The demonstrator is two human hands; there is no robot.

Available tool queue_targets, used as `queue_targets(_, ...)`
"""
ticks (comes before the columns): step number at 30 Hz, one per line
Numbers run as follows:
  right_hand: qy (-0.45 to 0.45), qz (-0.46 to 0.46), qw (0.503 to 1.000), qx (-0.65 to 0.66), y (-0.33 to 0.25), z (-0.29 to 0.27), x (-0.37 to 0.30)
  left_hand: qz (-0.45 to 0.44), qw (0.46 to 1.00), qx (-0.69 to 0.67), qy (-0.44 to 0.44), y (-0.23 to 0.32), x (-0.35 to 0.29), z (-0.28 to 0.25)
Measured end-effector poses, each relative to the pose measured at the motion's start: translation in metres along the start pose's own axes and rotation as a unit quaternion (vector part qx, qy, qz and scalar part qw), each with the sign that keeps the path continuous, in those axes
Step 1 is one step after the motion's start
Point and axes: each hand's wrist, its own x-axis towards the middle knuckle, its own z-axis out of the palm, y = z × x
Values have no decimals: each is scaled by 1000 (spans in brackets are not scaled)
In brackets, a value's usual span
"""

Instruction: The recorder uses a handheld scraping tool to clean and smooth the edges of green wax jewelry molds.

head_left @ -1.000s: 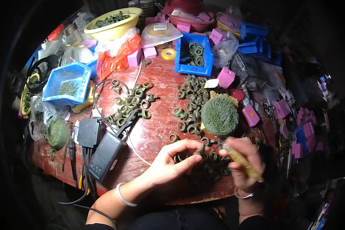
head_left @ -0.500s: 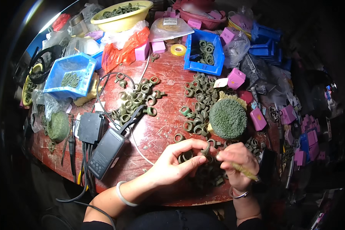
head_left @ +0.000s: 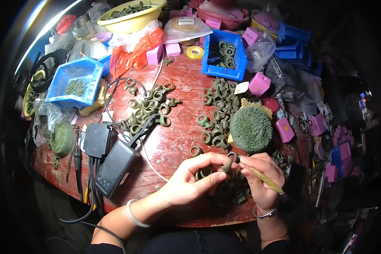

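Note:
My left hand (head_left: pixel 189 178) pinches a dark green ring (head_left: pixel 227 165) between thumb and forefinger, above the near edge of a red table. More green rings (head_left: pixel 205 171) show behind and beneath its fingers. My right hand (head_left: pixel 261 186) grips a slim yellowish pen-like tool (head_left: pixel 267 182), its tip end right by the held ring. Whether the tip touches the ring is hard to tell. Just beyond my hands lie a pile of similar rings (head_left: pixel 218 127) and a round pad with a rough green top (head_left: pixel 251 130).
Another heap of rings (head_left: pixel 148 106) lies left of centre, beside a black power adapter (head_left: pixel 117 168) with cables. Blue bins (head_left: pixel 75 101) (head_left: pixel 224 75), pink blocks (head_left: pixel 259 84), a yellow tape roll (head_left: pixel 194 52) and a yellow basin (head_left: pixel 133 26) stand farther back.
My right hand has moved slightly up and left, bringing the tool closer to the ring; it was blurred before. My left hand keeps its pinch on the ring. The whole view has shifted a little.

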Motion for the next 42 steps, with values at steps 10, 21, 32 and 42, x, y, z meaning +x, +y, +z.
queue_targets(10,12,23,1000,12,-1,-2,0,19,999,28,2,0,0,0)
queue_targets(21,30,66,997,17,1,3,-4,3,997,-69,-42,-3,2,-3)
queue_targets(32,-64,105,988,94,5,4,-5,9,995,-90,-41,-12,5,-2)
queue_targets(42,-55,56,994,-74,-3,1,0,-3,999,1,-45,-6,3,3)
